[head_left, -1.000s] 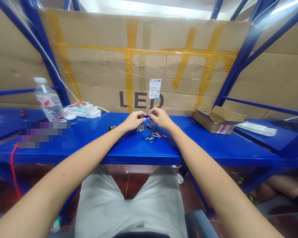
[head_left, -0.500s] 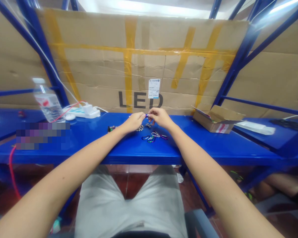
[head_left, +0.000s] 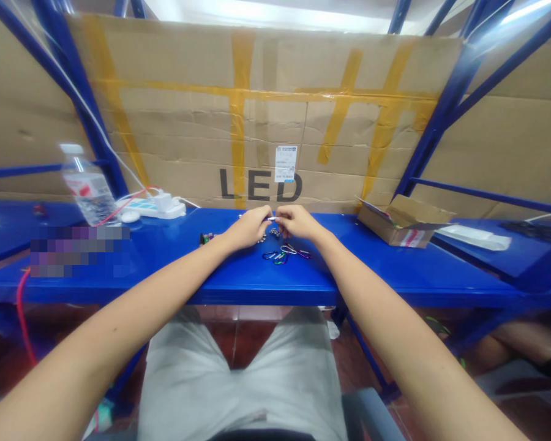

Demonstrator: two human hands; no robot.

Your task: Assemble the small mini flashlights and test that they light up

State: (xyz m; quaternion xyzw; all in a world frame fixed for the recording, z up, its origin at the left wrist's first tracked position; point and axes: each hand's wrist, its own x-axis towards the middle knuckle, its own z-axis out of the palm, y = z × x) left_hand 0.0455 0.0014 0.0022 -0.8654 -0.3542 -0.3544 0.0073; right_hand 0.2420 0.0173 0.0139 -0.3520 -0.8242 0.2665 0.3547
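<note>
Right hand (head_left: pixel 299 222) has dipped; its fingers and the left hand's (head_left: pixel 251 227) pinch a slim white-and-purple piece (head_left: pixel 272 218) lying crosswise between.

At the frame's centre, the fingers of the left hand (head_left: pixel 249 226) and right hand (head_left: pixel 299 220) cover most of a slim piece (head_left: pixel 272 218), too small to identify. The left hand also hides part of the metal bits (head_left: pixel 262 238) below it; the dark cluster (head_left: pixel 274 233) beside them is too fine to make out. At left, pixelation (head_left: pixel 78 251) masks a patch of the counter (head_left: pixel 395 269), and the bottle's label (head_left: pixel 83 187) is blurred. Print on the white sticker (head_left: pixel 285 164) is unreadable. At right, the small carton's walls (head_left: pixel 381 229) partly conceal its inside. Lower right, another person's leg (head_left: pixel 528 343) is blurred and cut off.
</note>
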